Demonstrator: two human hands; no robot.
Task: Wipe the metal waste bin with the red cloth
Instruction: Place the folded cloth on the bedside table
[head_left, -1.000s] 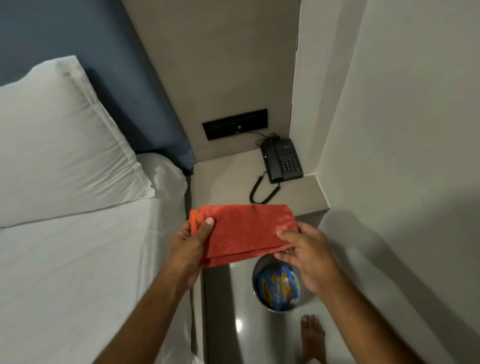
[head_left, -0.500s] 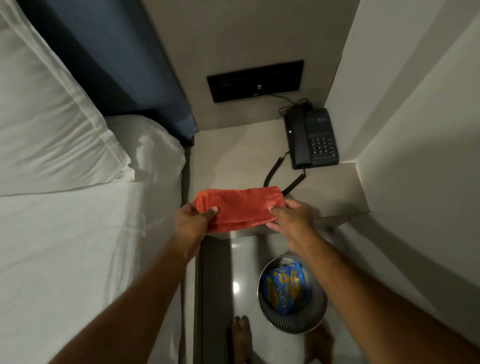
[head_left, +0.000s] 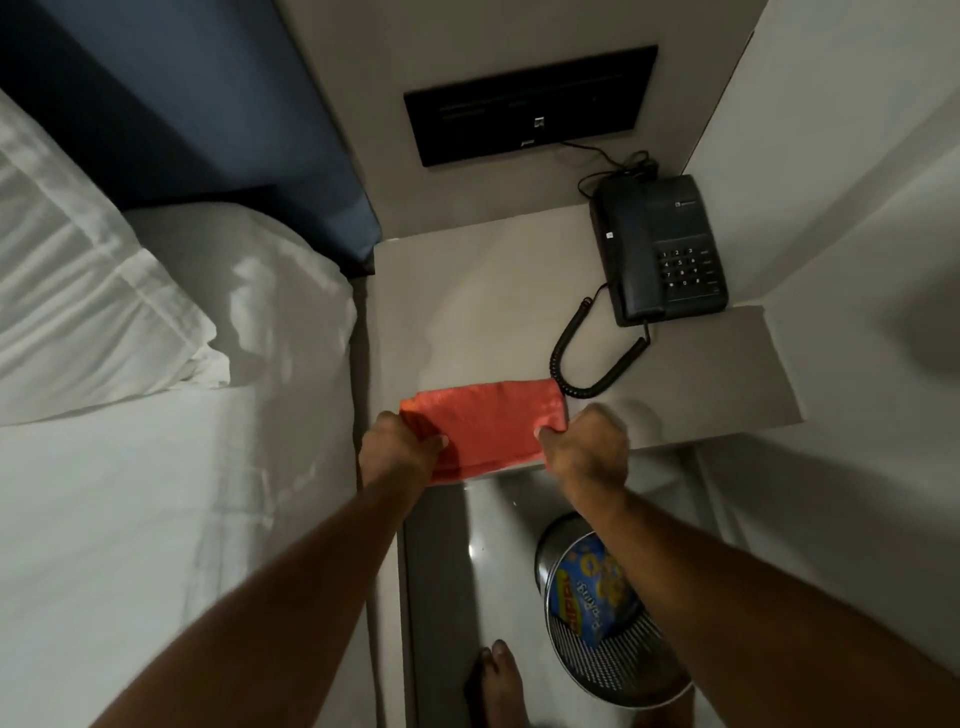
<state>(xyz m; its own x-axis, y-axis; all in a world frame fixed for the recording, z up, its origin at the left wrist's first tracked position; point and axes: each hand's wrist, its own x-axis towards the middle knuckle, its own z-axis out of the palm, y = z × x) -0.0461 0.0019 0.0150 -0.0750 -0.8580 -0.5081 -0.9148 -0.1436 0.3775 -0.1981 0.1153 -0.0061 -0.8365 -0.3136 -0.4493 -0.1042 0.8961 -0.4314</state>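
Right forearm (head_left: 675, 571) covers part of the bin (head_left: 613, 670) rim and the blue packet (head_left: 587, 597) inside. Foot (head_left: 498, 680) cut by bottom edge. Phone (head_left: 660, 249) key labels too small.

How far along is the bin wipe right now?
Done: nothing on the bin yet. In hand: the left hand and right hand hold the folded red cloth at the bedside shelf edge. Left: the metal waste bin on the floor, blue snack packet inside, is untouched.
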